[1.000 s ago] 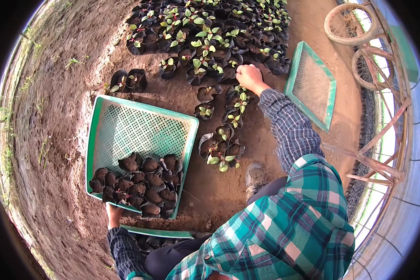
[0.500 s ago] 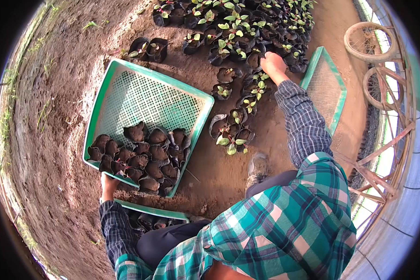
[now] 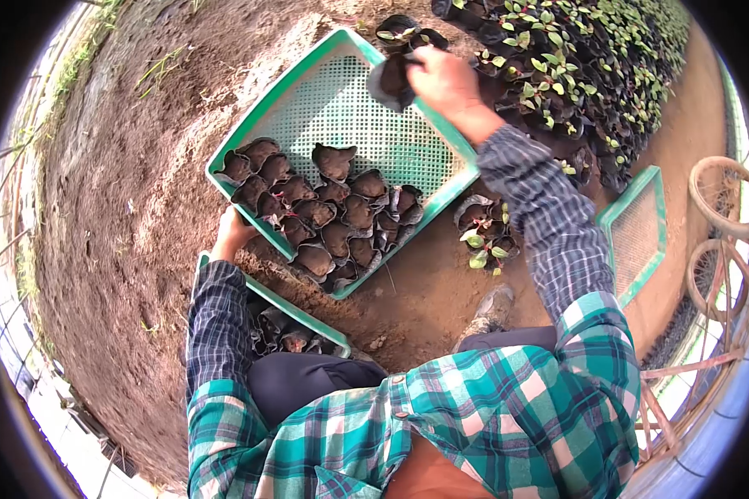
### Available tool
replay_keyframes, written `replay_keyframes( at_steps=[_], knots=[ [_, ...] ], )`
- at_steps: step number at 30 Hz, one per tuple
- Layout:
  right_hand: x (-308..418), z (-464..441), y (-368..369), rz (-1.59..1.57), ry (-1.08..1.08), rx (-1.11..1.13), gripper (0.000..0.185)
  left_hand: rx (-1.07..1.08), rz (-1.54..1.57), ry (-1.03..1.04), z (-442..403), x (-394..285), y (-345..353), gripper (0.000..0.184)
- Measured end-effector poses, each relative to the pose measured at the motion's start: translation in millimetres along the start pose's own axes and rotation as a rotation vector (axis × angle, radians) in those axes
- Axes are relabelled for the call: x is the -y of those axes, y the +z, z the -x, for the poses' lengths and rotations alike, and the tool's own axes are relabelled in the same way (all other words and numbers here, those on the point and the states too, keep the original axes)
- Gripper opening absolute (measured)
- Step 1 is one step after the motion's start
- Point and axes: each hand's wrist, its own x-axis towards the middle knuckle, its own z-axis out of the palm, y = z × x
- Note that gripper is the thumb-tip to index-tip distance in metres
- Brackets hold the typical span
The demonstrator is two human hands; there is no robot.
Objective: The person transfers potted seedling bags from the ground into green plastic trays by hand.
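Note:
My left hand [image 3: 232,234] grips the near left edge of a green mesh tray [image 3: 354,108]. Several soil-filled black bags [image 3: 317,213] stand in the tray's near half. Over the tray's far right edge, my right hand [image 3: 445,81] holds a black seedling bag [image 3: 390,84] by its rim, with its fingers closed. The bag is slightly blurred, and whether a plant is in it cannot be made out. Just beyond the hand, two more black bags [image 3: 397,31] sit on the soil.
Dense rows of potted seedlings [image 3: 558,66] fill the far right. A few potted seedlings [image 3: 484,233] stand right of the tray. A second green tray [image 3: 300,312] lies by my left knee. A framed mesh screen [image 3: 637,237] and a wheeled metal frame [image 3: 721,200] are at right.
My right hand has moved left from the seedling rows to above the tray's edge, now with a black bag in it. My left hand stays on the tray. The camera view has turned.

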Motion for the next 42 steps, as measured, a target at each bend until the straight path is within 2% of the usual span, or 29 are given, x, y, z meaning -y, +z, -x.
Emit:
replay_keyframes(
  at_steps=[1,4,8,10,12,14,17,18,19,21,23,24,27,29,30,32,34,35,36,38,39,40,42],
  knots=[
    [25,-3,18,-0.007,0.015,0.009,0.021,0.011,-0.017,-0.029,2,-7,-3,0.072],
    [72,-6,77,-0.024,-0.15,0.043,0.02,0.019,-0.032,-0.064,4,-14,-6,0.071],
    [111,10,123,-0.043,-0.168,0.106,0.018,0.017,-0.041,-0.078,5,-17,-7,0.069],
    [113,23,138,-0.007,-0.22,0.29,0.017,0.038,-0.045,-0.096,6,-23,-10,0.068],
    [108,38,143,0.006,-0.274,0.322,0.016,0.044,-0.051,-0.107,5,-23,-10,0.065],
    [108,40,133,0.092,-0.208,0.516,0.018,0.006,-0.055,-0.002,7,-15,-9,0.061],
    [109,42,106,0.165,-0.229,0.494,0.021,0.021,0.015,0.108,2,-11,-8,0.06],
    [112,44,98,0.164,-0.208,0.479,0.021,-0.059,0.132,0.213,1,-12,-3,0.064],
    [109,45,109,0.141,-0.173,0.467,0.021,0.114,0.0,0.077,3,-21,-15,0.063],
    [96,51,139,0.081,-0.132,0.452,0.021,0.073,0.021,0.114,6,-26,-17,0.064],
    [82,50,126,-0.066,-0.145,0.503,0.021,0.004,0.046,0.184,1,-3,-8,0.064],
    [76,55,118,-0.178,-0.193,0.373,0.022,-0.062,0.06,0.233,-2,8,-3,0.063],
    [44,45,79,-0.306,-0.291,0.081,0.02,-0.015,0.122,0.155,9,-20,-14,0.059],
    [-4,34,54,-0.277,-0.255,-0.041,0.016,-0.019,0.137,0.141,10,-23,-14,0.06],
    [-13,34,16,-0.273,-0.061,-0.001,0.017,-0.007,0.142,0.123,8,-19,-12,0.061],
    [-58,33,-16,-0.296,0.021,-0.24,0.017,-0.011,0.208,0.143,12,-27,-15,0.058],
    [-111,35,-46,-0.23,0.126,-0.369,0.012,-0.009,0.321,0.188,4,-6,-5,0.057],
    [-138,38,-56,-0.182,0.221,-0.443,0.009,-0.021,0.129,0.167,5,-4,-7,0.058],
    [-166,41,-64,-0.156,0.307,-0.535,0.01,0.007,0.176,0.18,1,5,-5,0.064],
    [-215,53,-77,-0.105,0.479,-0.619,0.011,0.032,0.195,0.162,0,4,-5,0.071],
    [-236,62,-83,-0.064,0.521,-0.641,0.012,0.174,0.205,0.093,1,-4,-12,0.072],
    [-252,74,-91,-0.082,0.571,-0.624,0.013,0.164,0.18,0.088,3,-10,-13,0.073],
    [-280,91,-102,0.004,0.653,-0.637,0.013,0.118,0.399,0.121,2,-8,-7,0.072]
  ],
)
